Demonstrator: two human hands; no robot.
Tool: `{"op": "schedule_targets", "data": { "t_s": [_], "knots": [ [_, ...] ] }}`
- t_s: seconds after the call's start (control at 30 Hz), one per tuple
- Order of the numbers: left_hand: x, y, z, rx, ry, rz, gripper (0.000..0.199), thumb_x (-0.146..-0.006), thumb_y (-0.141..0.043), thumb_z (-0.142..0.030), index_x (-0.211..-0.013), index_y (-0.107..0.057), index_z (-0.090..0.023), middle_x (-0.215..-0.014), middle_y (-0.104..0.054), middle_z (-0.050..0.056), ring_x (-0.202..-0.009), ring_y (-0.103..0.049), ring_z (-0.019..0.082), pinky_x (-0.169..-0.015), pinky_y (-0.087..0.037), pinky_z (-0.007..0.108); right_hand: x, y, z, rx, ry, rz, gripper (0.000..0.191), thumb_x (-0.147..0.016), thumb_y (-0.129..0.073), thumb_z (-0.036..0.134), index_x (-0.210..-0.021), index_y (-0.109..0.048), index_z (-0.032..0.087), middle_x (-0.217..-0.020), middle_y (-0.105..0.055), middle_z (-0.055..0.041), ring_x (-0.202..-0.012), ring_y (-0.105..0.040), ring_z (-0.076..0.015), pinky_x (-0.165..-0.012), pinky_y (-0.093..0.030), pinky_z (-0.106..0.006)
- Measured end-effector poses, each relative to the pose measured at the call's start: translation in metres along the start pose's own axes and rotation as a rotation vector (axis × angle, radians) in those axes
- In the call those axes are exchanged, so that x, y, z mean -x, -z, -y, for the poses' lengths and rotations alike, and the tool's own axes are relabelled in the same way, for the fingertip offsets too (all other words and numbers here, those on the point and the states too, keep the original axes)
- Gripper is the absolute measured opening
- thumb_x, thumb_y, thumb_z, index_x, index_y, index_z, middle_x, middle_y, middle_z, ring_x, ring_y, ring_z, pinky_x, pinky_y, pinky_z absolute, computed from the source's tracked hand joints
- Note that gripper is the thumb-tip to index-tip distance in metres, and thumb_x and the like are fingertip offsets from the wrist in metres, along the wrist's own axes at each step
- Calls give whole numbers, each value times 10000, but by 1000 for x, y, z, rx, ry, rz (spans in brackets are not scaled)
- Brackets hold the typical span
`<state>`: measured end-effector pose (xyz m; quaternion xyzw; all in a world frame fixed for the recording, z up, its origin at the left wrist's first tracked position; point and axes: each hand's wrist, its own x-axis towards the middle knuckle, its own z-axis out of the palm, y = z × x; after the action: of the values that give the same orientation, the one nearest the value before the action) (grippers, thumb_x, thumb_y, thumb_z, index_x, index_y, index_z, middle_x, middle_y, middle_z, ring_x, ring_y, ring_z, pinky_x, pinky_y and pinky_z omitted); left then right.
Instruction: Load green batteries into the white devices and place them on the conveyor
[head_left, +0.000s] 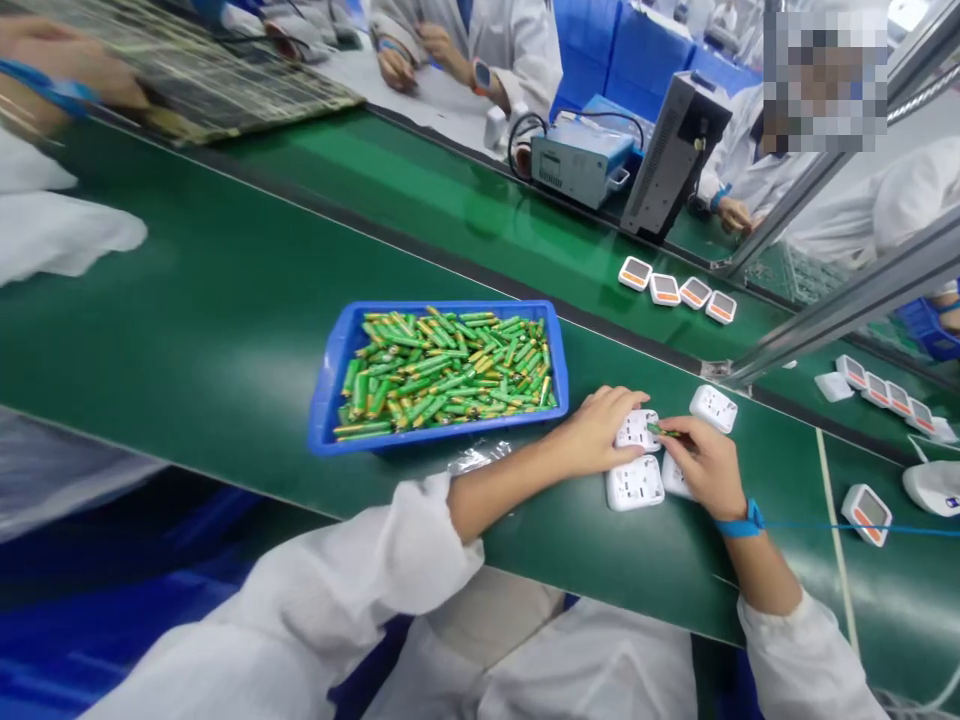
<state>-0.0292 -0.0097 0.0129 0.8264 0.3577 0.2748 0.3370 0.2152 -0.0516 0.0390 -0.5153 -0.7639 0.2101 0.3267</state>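
Note:
My left hand is wrapped around the left side of a white square device, whose back faces up. Between the fingertips of my right hand is a green battery, held at the right edge of that device. A second white device lies just below, and a third is partly hidden under my right hand. Farther back sits another white device. To the left of my hands, a blue tray holds several green batteries.
A clear plastic bag lies below the tray. Behind are white devices with screens, a metal post and a blue-grey instrument. One screened device lies at right. Other people's hands show at far left and across the line.

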Motion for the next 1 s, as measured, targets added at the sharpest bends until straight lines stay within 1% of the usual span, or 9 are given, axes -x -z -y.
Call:
{"op": "schedule_targets", "data": {
  "t_s": [0.07,0.17,0.33,0.5,0.7,0.8,0.87,0.93,1.0],
  "knots": [
    [1,1,0,1,-4,-8,670,-948,-825,-360,-1531,-544,-185,-1481,-643,165,-1379,-595,364,-1204,-484,545,0,-2,0,21,46,6,171,-1082,-680,366,-1093,-808,253,-1113,-861,-85,-1025,-822,-265,-910,-678,-416],
    [3,3,-1,7,-4,1,630,-966,-799,-374,-1519,-554,-199,-1476,-647,155,-1384,-593,359,-1205,-486,541,1,-3,-2,58,111,59,174,-1102,-640,305,-1113,-809,263,-1127,-857,-89,-1085,-816,-278,-969,-677,-454],
    [5,4,0,10,12,17,643,-970,-785,-386,-1540,-542,-215,-1496,-644,150,-1383,-590,359,-1219,-476,553,2,-2,-1,118,174,148,315,-1122,-524,187,-1218,-812,269,-1263,-827,-93,-1179,-783,-263,-1035,-655,-460],
    [5,4,1,13,7,26,652,-982,-773,-414,-1558,-532,-227,-1511,-642,145,-1387,-588,362,-1222,-473,553,1,3,1,132,204,180,370,-1120,-493,139,-1289,-802,253,-1292,-812,-101,-1182,-771,-261,-1034,-647,-446],
    [5,4,0,6,-17,19,628,-991,-767,-380,-1546,-534,-200,-1518,-642,154,-1391,-597,354,-1225,-469,541,1,1,-2,174,172,244,436,-1065,-499,94,-1327,-805,259,-1361,-767,-113,-1220,-731,-275,-1058,-633,-458],
    [5,5,-1,-4,0,23,629,-990,-767,-380,-1551,-538,-210,-1502,-650,146,-1379,-604,351,-1210,-483,535,2,-2,-6,175,146,259,451,-1047,-514,104,-1349,-802,276,-1355,-741,-109,-1176,-720,-267,-1034,-634,-446],
    [6,6,-2,-8,3,25,636,-992,-769,-391,-1555,-538,-206,-1482,-653,148,-1369,-607,352,-1198,-496,532,2,-1,-7,142,147,245,434,-1067,-503,132,-1346,-804,273,-1338,-732,-111,-1123,-724,-252,-1002,-637,-427],
    [6,6,-1,-10,-3,21,648,-992,-775,-399,-1559,-534,-198,-1461,-657,149,-1360,-611,351,-1191,-504,527,2,2,-7,69,144,211,404,-1097,-494,175,-1331,-809,272,-1312,-743,-107,-1120,-733,-246,-999,-634,-419],
    [6,6,-1,-14,-9,13,662,-990,-785,-398,-1566,-526,-199,-1449,-662,146,-1357,-616,350,-1192,-507,523,2,4,-7,-27,94,162,377,-1113,-518,223,-1369,-788,282,-1267,-780,-91,-1114,-750,-243,-1014,-630,-425]
  ]
}}
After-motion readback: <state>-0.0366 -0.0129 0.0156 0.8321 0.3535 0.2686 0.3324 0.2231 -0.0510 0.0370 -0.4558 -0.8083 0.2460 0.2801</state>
